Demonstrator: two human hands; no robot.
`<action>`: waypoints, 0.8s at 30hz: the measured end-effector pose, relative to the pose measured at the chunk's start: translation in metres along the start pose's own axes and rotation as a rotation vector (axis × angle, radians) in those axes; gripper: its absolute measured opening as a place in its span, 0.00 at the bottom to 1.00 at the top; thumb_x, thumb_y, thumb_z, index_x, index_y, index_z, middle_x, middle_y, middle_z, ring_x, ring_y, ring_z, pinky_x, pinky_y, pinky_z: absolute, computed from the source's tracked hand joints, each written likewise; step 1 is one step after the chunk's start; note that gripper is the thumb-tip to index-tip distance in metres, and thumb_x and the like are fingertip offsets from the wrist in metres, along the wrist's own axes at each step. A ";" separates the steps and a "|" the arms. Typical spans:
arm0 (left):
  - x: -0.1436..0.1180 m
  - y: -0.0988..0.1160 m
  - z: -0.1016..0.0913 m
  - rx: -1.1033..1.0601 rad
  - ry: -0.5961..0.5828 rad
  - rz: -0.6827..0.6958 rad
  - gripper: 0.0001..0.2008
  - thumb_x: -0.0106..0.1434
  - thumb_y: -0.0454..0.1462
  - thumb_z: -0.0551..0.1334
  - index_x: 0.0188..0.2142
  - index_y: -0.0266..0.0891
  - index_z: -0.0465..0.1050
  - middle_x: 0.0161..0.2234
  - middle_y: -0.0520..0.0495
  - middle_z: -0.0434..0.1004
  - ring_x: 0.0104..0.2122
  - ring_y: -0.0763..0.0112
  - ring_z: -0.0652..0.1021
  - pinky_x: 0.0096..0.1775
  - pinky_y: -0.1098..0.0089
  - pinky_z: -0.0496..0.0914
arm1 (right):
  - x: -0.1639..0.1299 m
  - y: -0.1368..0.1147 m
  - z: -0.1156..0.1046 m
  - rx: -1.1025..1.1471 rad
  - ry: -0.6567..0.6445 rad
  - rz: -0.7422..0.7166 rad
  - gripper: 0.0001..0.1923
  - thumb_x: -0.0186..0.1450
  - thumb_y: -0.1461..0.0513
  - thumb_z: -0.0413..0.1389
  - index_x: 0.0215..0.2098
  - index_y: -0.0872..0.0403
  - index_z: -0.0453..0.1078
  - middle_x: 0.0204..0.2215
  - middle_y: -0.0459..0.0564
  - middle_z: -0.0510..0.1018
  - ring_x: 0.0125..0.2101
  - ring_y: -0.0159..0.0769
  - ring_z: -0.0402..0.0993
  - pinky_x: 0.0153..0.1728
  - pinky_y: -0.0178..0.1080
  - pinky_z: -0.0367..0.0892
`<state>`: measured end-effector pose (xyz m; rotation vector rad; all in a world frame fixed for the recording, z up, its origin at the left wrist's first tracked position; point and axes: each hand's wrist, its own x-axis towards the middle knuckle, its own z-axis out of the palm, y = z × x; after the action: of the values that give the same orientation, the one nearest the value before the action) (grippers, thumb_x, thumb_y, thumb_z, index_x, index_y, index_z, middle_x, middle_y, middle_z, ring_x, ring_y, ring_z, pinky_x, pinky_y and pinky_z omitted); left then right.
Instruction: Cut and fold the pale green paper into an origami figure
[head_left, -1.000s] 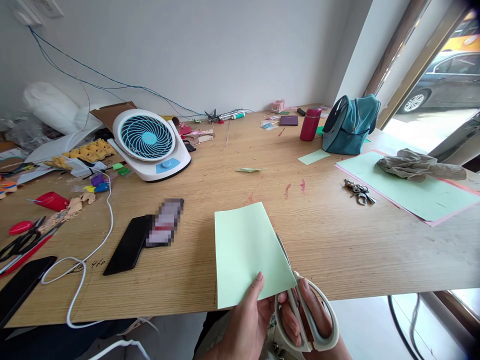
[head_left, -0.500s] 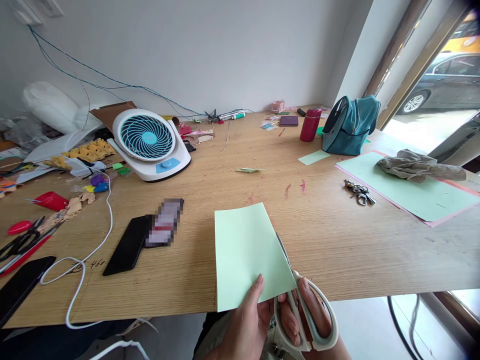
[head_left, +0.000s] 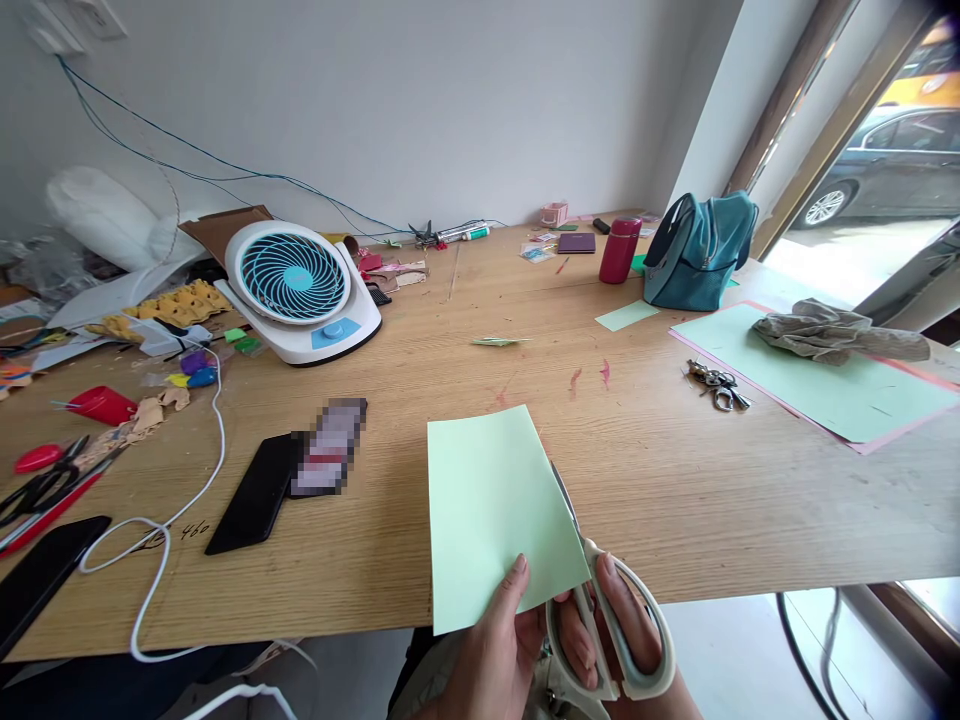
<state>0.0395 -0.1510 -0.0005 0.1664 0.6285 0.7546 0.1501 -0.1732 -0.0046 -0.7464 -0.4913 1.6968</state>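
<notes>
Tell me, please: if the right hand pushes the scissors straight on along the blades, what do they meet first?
The right hand holds the scissors with blades aimed up along the right edge of the green paper. That paper comes first; beyond it, bare wooden table, probably.

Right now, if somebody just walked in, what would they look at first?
Probably the pale green paper at the near edge of the wooden table, pinched by the left hand while the right hand works white-handled scissors along its right side. Next, the white and blue fan at the back left, and the teal bag by the window.
</notes>
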 end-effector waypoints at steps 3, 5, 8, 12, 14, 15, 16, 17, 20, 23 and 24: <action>0.000 0.000 -0.004 0.056 0.016 0.078 0.25 0.63 0.51 0.62 0.50 0.33 0.73 0.33 0.41 0.81 0.34 0.58 0.80 0.43 0.63 0.70 | 0.001 -0.002 0.001 -0.008 -0.020 0.003 0.28 0.70 0.44 0.44 0.26 0.51 0.72 0.11 0.45 0.63 0.13 0.31 0.52 0.19 0.40 0.54; -0.002 0.002 -0.004 0.082 0.017 0.077 0.25 0.63 0.50 0.62 0.51 0.33 0.72 0.34 0.42 0.81 0.35 0.59 0.80 0.44 0.63 0.70 | 0.002 -0.002 0.000 -0.019 -0.041 0.003 0.28 0.70 0.44 0.44 0.23 0.50 0.69 0.11 0.45 0.62 0.13 0.31 0.53 0.19 0.40 0.55; -0.005 0.006 -0.003 0.099 0.020 0.070 0.25 0.64 0.50 0.61 0.52 0.32 0.72 0.34 0.41 0.81 0.35 0.59 0.80 0.44 0.63 0.69 | 0.003 -0.002 -0.001 -0.043 -0.059 -0.001 0.29 0.70 0.43 0.43 0.18 0.49 0.66 0.10 0.45 0.60 0.14 0.32 0.52 0.19 0.40 0.55; -0.007 0.008 0.000 0.121 0.010 0.069 0.27 0.63 0.50 0.62 0.53 0.30 0.72 0.34 0.39 0.81 0.37 0.58 0.80 0.45 0.63 0.70 | 0.003 -0.002 -0.001 -0.067 -0.093 -0.014 0.32 0.71 0.44 0.41 0.16 0.48 0.65 0.10 0.45 0.59 0.14 0.32 0.51 0.20 0.41 0.52; -0.007 0.007 0.001 0.121 0.016 0.082 0.27 0.63 0.49 0.62 0.52 0.29 0.72 0.34 0.39 0.81 0.37 0.58 0.80 0.45 0.63 0.70 | 0.003 -0.002 0.000 -0.072 -0.106 -0.015 0.32 0.71 0.45 0.40 0.15 0.48 0.65 0.10 0.45 0.58 0.15 0.32 0.52 0.22 0.41 0.52; -0.007 0.007 0.001 0.117 0.022 0.090 0.27 0.63 0.49 0.63 0.52 0.29 0.72 0.34 0.39 0.81 0.37 0.57 0.80 0.45 0.63 0.70 | 0.004 -0.002 0.001 -0.069 -0.108 -0.019 0.32 0.72 0.45 0.40 0.15 0.48 0.64 0.11 0.45 0.58 0.15 0.32 0.52 0.22 0.41 0.52; -0.007 0.007 0.001 0.112 0.027 0.096 0.27 0.62 0.49 0.63 0.52 0.29 0.73 0.34 0.39 0.81 0.37 0.57 0.80 0.46 0.63 0.70 | 0.004 -0.002 0.001 -0.066 -0.107 -0.020 0.32 0.72 0.46 0.40 0.15 0.49 0.65 0.11 0.46 0.59 0.15 0.33 0.52 0.22 0.41 0.52; -0.007 0.006 0.001 0.108 0.031 0.098 0.27 0.62 0.49 0.63 0.51 0.29 0.73 0.34 0.39 0.81 0.37 0.57 0.80 0.46 0.63 0.70 | 0.004 -0.002 0.001 -0.065 -0.106 -0.022 0.32 0.72 0.46 0.40 0.16 0.48 0.65 0.12 0.46 0.59 0.15 0.33 0.52 0.23 0.41 0.52; -0.008 0.006 0.002 0.103 0.042 0.095 0.26 0.62 0.49 0.63 0.50 0.30 0.74 0.34 0.39 0.81 0.38 0.57 0.80 0.47 0.62 0.70 | 0.006 -0.004 0.001 -0.078 -0.104 -0.011 0.31 0.71 0.45 0.41 0.16 0.48 0.64 0.12 0.46 0.59 0.16 0.33 0.52 0.23 0.41 0.54; -0.009 0.007 0.004 0.102 0.058 0.103 0.24 0.62 0.48 0.63 0.49 0.30 0.75 0.34 0.39 0.81 0.39 0.57 0.80 0.48 0.62 0.69 | 0.006 -0.005 0.000 -0.101 -0.125 0.002 0.30 0.70 0.45 0.44 0.15 0.47 0.61 0.12 0.44 0.57 0.16 0.33 0.51 0.24 0.41 0.57; -0.009 0.007 0.004 0.100 0.062 0.107 0.24 0.62 0.48 0.63 0.49 0.30 0.75 0.35 0.39 0.81 0.39 0.57 0.80 0.48 0.62 0.69 | 0.006 -0.005 0.000 -0.109 -0.133 0.004 0.29 0.70 0.44 0.44 0.15 0.47 0.61 0.12 0.44 0.57 0.16 0.33 0.50 0.24 0.41 0.58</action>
<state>0.0326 -0.1516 0.0100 0.2710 0.7210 0.8345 0.1529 -0.1664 -0.0029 -0.7155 -0.6794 1.7413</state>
